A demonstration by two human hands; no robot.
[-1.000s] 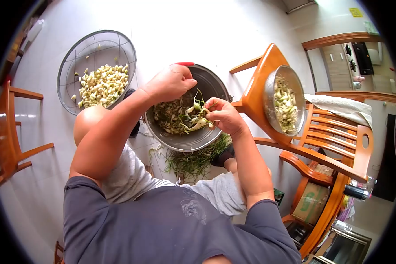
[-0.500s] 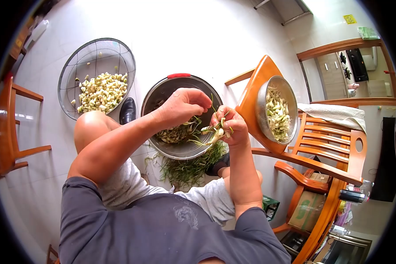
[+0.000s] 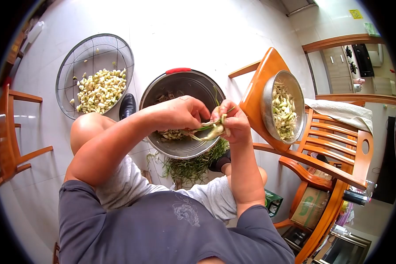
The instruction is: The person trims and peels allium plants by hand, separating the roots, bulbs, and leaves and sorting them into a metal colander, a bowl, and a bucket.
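Observation:
Over a dark metal basin (image 3: pixel 185 152), my right hand (image 3: pixel 234 125) holds a small bunch of pale bulbs with green shoots (image 3: pixel 215 131), like small onions or sprouted garlic. My left hand (image 3: pixel 182 115) is closed beside it, fingertips pinching the green shoots. More bulbs with dry stalks (image 3: pixel 171 134) lie in the basin, partly hidden by my left hand and forearm. To the right, a metal colander (image 3: pixel 269 110) holds bulbs with stalks and roots (image 3: pixel 284 110). Trimmed pale bulbs (image 3: pixel 100 91) lie in a round mesh tray (image 3: pixel 66 66) at left.
The colander stands on an orange wooden stool (image 3: pixel 264 70). Cut green leaves (image 3: pixel 187 166) are heaped on the floor between my feet. A wooden chair (image 3: pixel 13 127) stands at left, and a slatted wooden chair (image 3: pixel 332 141) with a white towel (image 3: pixel 343 113) at right.
My left hand has lowered and moved right, and its fingers now meet the shoots by the bunch. The bunch in my right hand has turned slightly.

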